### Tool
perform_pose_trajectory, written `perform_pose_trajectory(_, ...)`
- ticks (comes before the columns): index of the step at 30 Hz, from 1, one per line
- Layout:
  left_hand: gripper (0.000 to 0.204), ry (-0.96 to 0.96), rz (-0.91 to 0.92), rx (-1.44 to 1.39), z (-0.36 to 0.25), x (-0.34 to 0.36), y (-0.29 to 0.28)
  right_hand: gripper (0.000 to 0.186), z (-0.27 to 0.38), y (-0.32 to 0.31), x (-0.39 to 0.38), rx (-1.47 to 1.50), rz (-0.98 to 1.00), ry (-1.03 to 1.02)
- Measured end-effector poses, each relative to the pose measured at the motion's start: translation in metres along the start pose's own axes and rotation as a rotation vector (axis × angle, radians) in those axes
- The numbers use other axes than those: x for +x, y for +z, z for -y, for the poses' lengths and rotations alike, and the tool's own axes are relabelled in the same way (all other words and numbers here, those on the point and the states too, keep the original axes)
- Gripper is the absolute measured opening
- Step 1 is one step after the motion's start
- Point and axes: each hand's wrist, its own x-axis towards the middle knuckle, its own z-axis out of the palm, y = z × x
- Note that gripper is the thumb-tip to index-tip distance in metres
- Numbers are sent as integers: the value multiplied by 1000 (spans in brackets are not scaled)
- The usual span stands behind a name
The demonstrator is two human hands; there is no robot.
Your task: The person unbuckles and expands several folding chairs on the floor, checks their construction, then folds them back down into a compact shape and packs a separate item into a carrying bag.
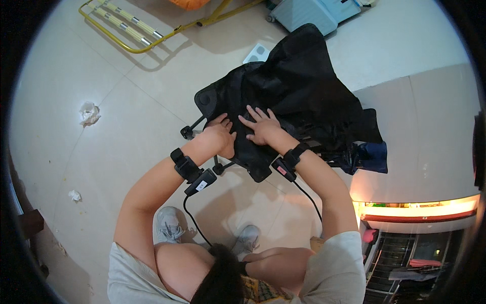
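Observation:
In front of me is a folding chair [298,76] of black fabric, partly collapsed, with thin dark legs ending in round black feet [218,168]. My left hand [221,136] rests on the near left part of the cloth, its fingers bent a little but apart. Beside it my right hand [261,126] lies palm down with the fingers spread across the same fabric. Neither hand grips anything that I can see. Most of the chair's frame is hidden under the cloth. Each wrist wears a black strap [186,164] with a small cabled device.
A yellow metal frame with pale bars [119,25] stands at the far left. At the back is a light blue suitcase [304,17], with a white object [256,53] nearer the chair. Crumpled tissues [89,114] lie on the tiles. A dark blue piece [372,157] lies at the right.

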Motion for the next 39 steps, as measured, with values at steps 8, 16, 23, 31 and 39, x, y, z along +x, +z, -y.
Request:
perform_pose_trajectory(8, 61, 32, -75, -279, -3, -5, -5, 63, -8, 11, 6, -65, -75, 4)
perform_pose_trajectory(16, 53, -5, -121, -232, 3, -10, 1, 67, -35, -17, -37, -562, -421, 404)
perform_pose_trajectory(23, 50, 18, -210, -260, -16, -17, 11, 62, -88, -33, -16, -325, -141, 329)
perform_pose_trajectory(31, 51, 17, -175, -263, -11, -17, 11, 56, -98, -8, -8, -74, -451, 94)
perform_pose_trajectory(39, 51, 14, -170, -254, -9, -18, 16, 36, -81, -15, 13, -183, -844, 117)
